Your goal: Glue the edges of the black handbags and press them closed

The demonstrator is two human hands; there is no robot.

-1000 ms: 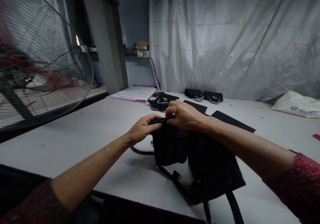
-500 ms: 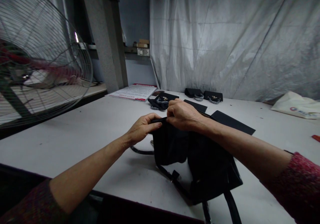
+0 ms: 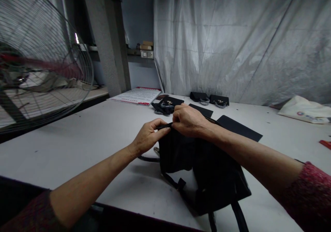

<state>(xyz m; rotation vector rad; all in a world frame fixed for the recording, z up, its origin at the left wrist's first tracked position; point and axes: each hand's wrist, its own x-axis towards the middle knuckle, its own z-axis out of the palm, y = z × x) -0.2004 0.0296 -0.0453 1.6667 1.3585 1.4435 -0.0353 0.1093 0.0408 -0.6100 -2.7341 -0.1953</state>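
Note:
A black bag with straps and a small buckle stands on the white table in front of me, its dark opening facing my way. My left hand pinches the bag's top edge at the left corner, thumb on the near side. Right beside it, my right hand is closed on the same edge with curled fingers; its fingertips are partly hidden. One strap loops out to the left below my left hand, and two more hang down at the front. The inside of the bag is too dark to make out.
Behind the bag lie flat black panels and several small black pieces with wrapped handles. A printed sheet is at the back left, near a large caged fan. On the right are a white cloth bag and a red object.
Both hands keep their hold on the bag's edge. My left hand has shifted slightly to the right, nearer my right hand. The view has moved a little.

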